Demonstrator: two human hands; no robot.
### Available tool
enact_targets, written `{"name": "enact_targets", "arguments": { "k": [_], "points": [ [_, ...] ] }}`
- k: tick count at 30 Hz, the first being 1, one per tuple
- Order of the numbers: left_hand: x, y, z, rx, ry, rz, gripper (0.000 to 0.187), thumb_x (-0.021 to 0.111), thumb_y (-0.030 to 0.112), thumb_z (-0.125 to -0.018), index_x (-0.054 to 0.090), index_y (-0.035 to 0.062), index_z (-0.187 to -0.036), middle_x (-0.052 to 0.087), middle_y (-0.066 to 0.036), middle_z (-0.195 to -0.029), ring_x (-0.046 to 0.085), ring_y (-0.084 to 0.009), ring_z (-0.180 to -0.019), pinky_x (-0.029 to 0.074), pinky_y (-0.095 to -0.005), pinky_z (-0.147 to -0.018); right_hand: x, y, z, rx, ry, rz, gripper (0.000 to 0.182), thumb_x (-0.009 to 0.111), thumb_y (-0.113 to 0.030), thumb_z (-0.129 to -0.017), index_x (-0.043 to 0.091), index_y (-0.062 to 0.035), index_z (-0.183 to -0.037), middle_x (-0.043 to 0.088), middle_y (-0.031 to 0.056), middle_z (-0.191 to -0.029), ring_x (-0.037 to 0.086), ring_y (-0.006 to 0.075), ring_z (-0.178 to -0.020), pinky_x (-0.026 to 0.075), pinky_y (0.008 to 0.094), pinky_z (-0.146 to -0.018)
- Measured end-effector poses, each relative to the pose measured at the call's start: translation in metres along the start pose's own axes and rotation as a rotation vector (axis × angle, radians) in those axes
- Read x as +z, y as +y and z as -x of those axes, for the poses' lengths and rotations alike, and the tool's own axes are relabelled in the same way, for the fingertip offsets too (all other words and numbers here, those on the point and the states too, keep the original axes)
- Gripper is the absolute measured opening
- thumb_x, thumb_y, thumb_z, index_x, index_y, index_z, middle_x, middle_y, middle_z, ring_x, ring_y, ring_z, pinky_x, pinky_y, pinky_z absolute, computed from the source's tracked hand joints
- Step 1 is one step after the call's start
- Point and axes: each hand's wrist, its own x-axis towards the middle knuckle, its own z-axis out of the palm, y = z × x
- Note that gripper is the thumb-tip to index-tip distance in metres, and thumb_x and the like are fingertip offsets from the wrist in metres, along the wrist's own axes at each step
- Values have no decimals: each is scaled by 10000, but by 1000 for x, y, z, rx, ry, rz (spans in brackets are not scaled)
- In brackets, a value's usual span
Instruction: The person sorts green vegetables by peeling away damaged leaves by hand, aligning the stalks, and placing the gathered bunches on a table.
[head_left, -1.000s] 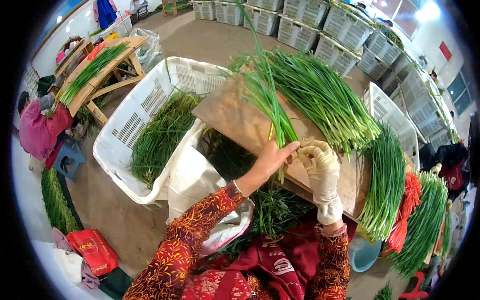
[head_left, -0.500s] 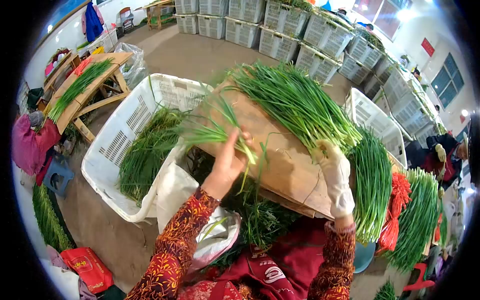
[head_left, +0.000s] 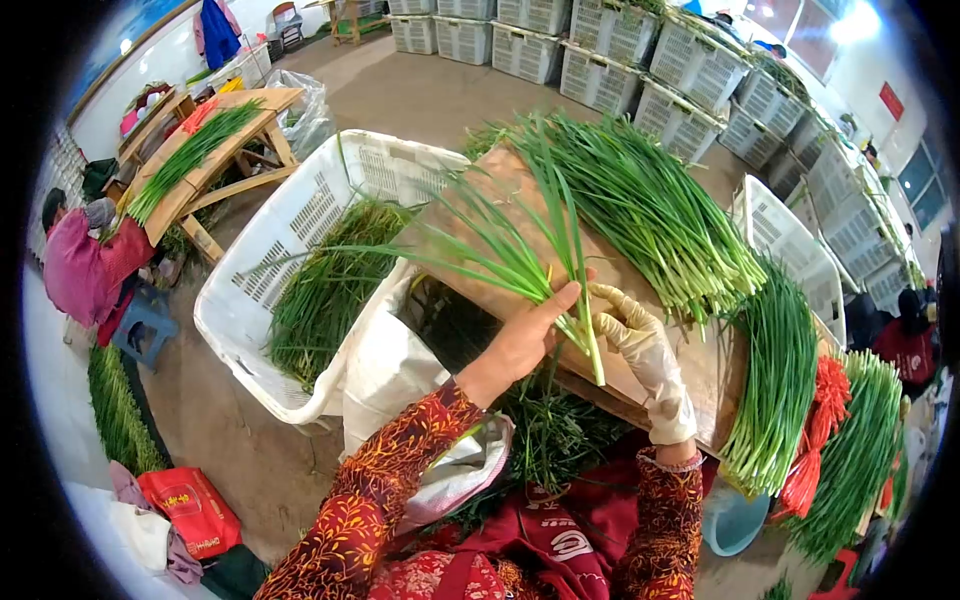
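A small bunch of green chives [head_left: 500,250] is gripped in my bare left hand [head_left: 530,335], leaves fanned up and left, pale stem ends pointing down. My right hand [head_left: 640,345], in a whitish glove, is beside it with curled fingers, the tips pinching at the stems. Beneath both hands is a brown wooden board [head_left: 700,360]. A large pile of chives [head_left: 640,210] lies across its far side, cut ends toward me. Another sheaf of chives [head_left: 770,370] rests at the board's right end.
A white crate [head_left: 250,320] with loose greens stands left, a white sack [head_left: 385,370] against it. Red ties [head_left: 818,430] hang at right beside more chives [head_left: 850,460]. A person [head_left: 95,260] sits by another table [head_left: 180,190]. Stacked crates [head_left: 600,75] line the back.
My right hand has left the big pile and come left to the bunch. My left hand has shifted right, and upright chives now show in its bunch. The view has swung slightly.
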Motion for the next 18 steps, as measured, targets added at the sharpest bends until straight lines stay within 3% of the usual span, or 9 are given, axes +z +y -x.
{"name": "enact_targets", "arguments": {
  "k": [4,6,8,9,10,12,13,18],
  "points": [
    [0,4,0,63,38,-58,360,543,186,-860,480,34,-1181,542,20,-1061,522,-65,-910,451,-247,-809,2,4,5,-46,20,26,345,620,-175,-811,546,-38,-1119,526,-25,-781,461,58,-725,396,203,-639],
    [-3,4,-2,150,81,-207,336,561,206,-850,512,45,-1141,537,13,-1008,510,-75,-869,455,-230,-734,6,-1,12,-52,94,0,306,619,-169,-812,567,-39,-1085,534,-17,-798,471,60,-720,405,209,-632],
    [-2,4,-2,153,98,-220,342,573,203,-840,516,29,-1129,535,15,-1000,503,-78,-874,434,-228,-750,6,-2,14,-377,198,113,252,627,-145,-799,591,-51,-1031,540,2,-800,483,73,-705,409,201,-638],
    [-3,2,-3,107,121,-242,343,568,191,-844,511,30,-1141,546,20,-983,521,-75,-851,453,-231,-735,11,-15,16,-471,222,310,210,642,-117,-755,613,-84,-960,559,18,-793,531,125,-687,425,238,-624],
    [-3,1,-4,59,140,-264,345,562,179,-847,507,31,-1154,557,25,-966,539,-72,-828,471,-235,-720,12,-22,17,-467,226,310,210,642,-117,-755,613,-84,-960,559,18,-793,531,125,-687,425,238,-624],
    [-1,-3,-5,77,132,-306,338,559,193,-847,514,34,-1141,556,24,-948,541,-72,-817,472,-232,-709,12,-31,18,-581,133,940,193,644,-115,-712,616,-110,-903,565,32,-784,553,197,-693,428,303,-608],
    [0,-4,-6,104,127,-347,331,557,208,-847,521,37,-1129,555,23,-929,543,-72,-807,473,-228,-698,13,-31,16,-594,140,1010,169,645,-143,-697,610,-127,-862,569,28,-784,550,233,-699,414,356,-599],
    [2,-5,-4,37,171,-507,307,535,223,-858,522,47,-1108,554,21,-911,536,-66,-810,465,-227,-669,11,-25,10,-652,171,1087,136,643,-145,-710,592,-112,-832,563,29,-756,545,219,-689,415,337,-606]
  ]
}}
